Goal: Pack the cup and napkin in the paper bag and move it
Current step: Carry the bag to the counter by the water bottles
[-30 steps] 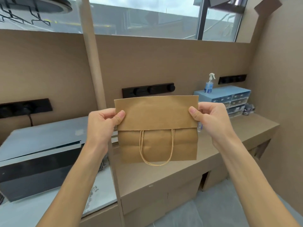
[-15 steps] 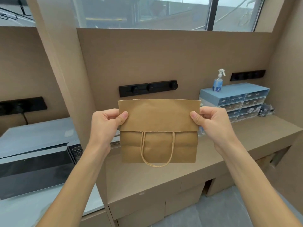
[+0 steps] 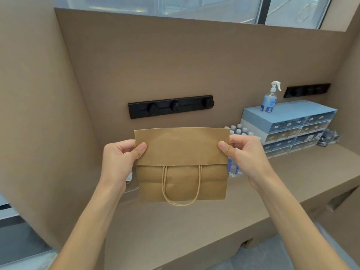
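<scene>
A flat brown paper bag (image 3: 182,152) hangs in the air above the cardboard counter (image 3: 194,221), its top part folded down over the front and its twine handle (image 3: 181,193) dangling below the fold. My left hand (image 3: 121,160) pinches the bag's left edge at the fold. My right hand (image 3: 245,152) pinches the right edge at the same height. No cup or napkin shows in this view.
A blue drawer cabinet (image 3: 288,127) with a spray bottle (image 3: 269,98) on top stands at the back right, with small bottles (image 3: 236,131) beside it. A black hook rail (image 3: 170,107) is on the wall. A grey appliance (image 3: 11,230) sits at far left behind a cardboard divider.
The view has swung to the right, so the grey appliance has slid off to the left edge. Both hands keep the same hold on the bag.
</scene>
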